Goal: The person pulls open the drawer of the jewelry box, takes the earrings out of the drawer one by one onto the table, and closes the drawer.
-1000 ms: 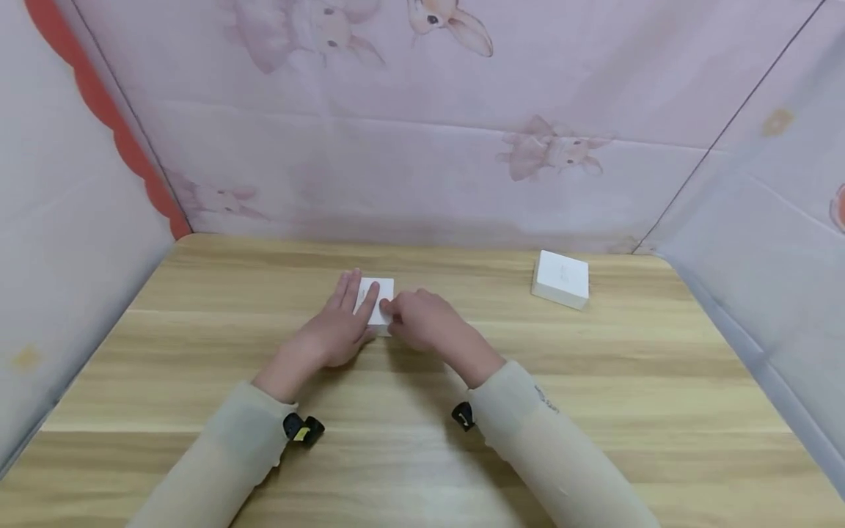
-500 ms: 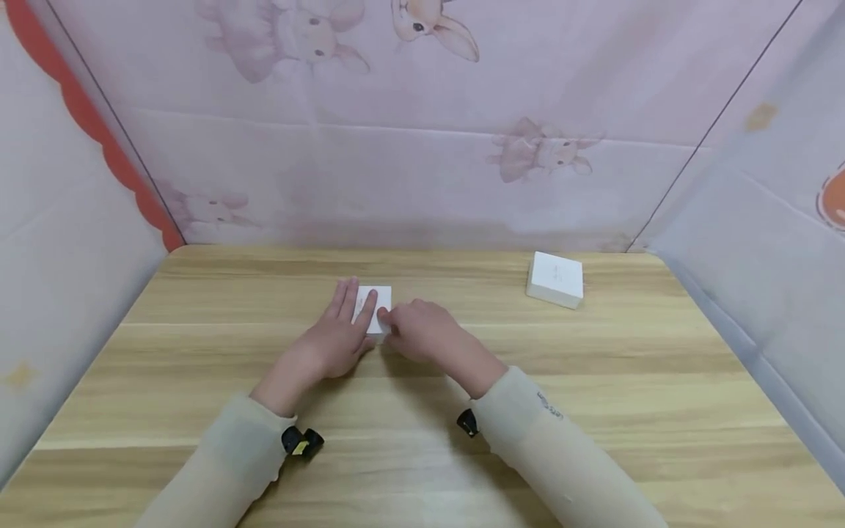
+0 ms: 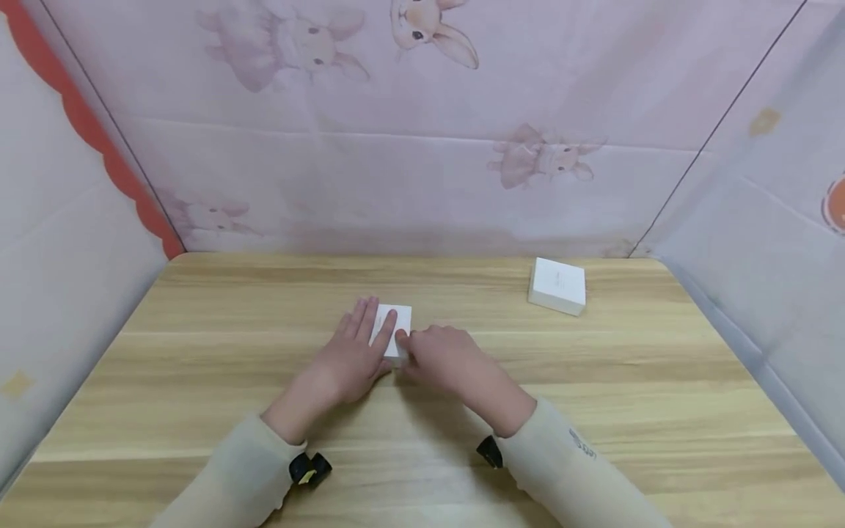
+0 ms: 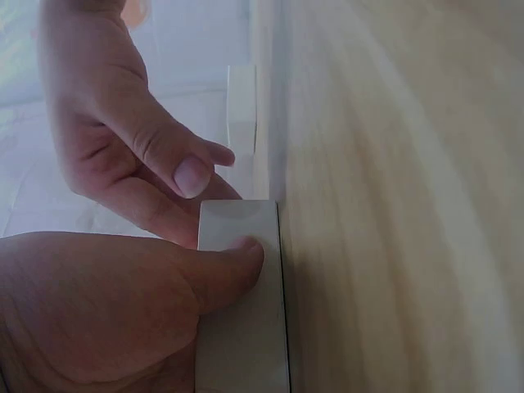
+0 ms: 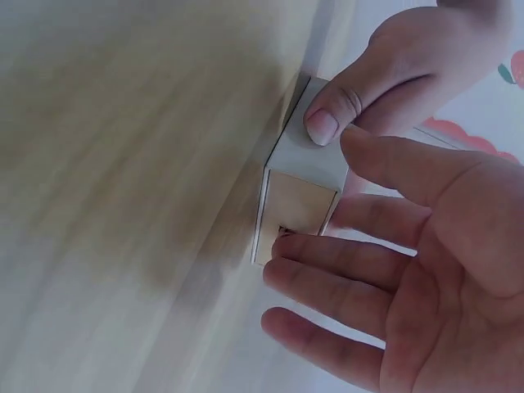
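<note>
A small white box lies on the wooden table between both hands. My left hand holds it, with fingers across its top and the thumb pressed on its near side. In the right wrist view, the box's right end is a tan panel with a small dark notch. My right hand is at this end, one finger on the top face in the head view. Another fingertip touches the panel at the notch. The right hand's remaining fingers extend loosely, gripping nothing.
A second white box with faint lettering stands near the back right of the wooden table. Fabric walls with rabbit prints enclose the table's back and sides. Dark wrist devices sit at the cuffs.
The box and both hands have shifted slightly toward the body and to the right. The head view has tilted a little. The hands keep much the same pose, and the second box stays put.
</note>
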`<state>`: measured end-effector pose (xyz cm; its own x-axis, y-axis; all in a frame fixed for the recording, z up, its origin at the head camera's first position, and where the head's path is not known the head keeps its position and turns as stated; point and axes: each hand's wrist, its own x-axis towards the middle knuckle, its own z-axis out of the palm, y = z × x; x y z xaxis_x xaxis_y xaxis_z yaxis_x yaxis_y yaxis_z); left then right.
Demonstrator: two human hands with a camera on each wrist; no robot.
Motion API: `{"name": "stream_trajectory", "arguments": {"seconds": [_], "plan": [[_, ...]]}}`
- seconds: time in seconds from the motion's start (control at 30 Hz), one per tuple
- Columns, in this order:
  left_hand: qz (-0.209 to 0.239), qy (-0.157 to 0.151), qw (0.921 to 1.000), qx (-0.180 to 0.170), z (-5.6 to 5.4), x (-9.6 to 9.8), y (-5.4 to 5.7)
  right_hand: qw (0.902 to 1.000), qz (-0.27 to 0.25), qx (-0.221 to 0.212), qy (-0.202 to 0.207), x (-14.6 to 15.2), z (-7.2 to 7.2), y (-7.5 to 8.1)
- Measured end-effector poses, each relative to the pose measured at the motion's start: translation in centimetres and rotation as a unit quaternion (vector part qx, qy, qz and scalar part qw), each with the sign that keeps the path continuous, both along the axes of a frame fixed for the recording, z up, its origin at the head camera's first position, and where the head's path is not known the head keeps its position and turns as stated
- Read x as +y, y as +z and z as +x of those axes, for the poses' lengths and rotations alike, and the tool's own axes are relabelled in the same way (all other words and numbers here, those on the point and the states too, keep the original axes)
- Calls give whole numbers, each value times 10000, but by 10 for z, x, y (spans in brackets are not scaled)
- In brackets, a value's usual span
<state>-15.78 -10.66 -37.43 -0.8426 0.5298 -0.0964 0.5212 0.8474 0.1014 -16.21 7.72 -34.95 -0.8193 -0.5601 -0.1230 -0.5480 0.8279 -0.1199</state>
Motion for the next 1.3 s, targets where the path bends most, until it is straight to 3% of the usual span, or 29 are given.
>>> {"name": "stream_trajectory", "arguments": {"seconds": [0.27,0.43,0.63,0.8,1.1,1.3], "plan": [[-66,52,10000,33,6,3,2,9981,-417,-449,-12,10,4,2],[-191,89,9997,78,9,7,0,9973,-538,-495,38,16,4,4],[-267,151,9995,-19,21,16,-4,9960,-563,-689,67,27,13,1],[-228,166,9995,164,30,25,0,9954,-643,-699,85,39,17,2],[-387,106,9991,130,40,36,2,9883,-1003,-1040,485,57,17,5],[-283,73,9993,224,45,38,2,9879,-1023,-1064,484,61,21,7]]}}
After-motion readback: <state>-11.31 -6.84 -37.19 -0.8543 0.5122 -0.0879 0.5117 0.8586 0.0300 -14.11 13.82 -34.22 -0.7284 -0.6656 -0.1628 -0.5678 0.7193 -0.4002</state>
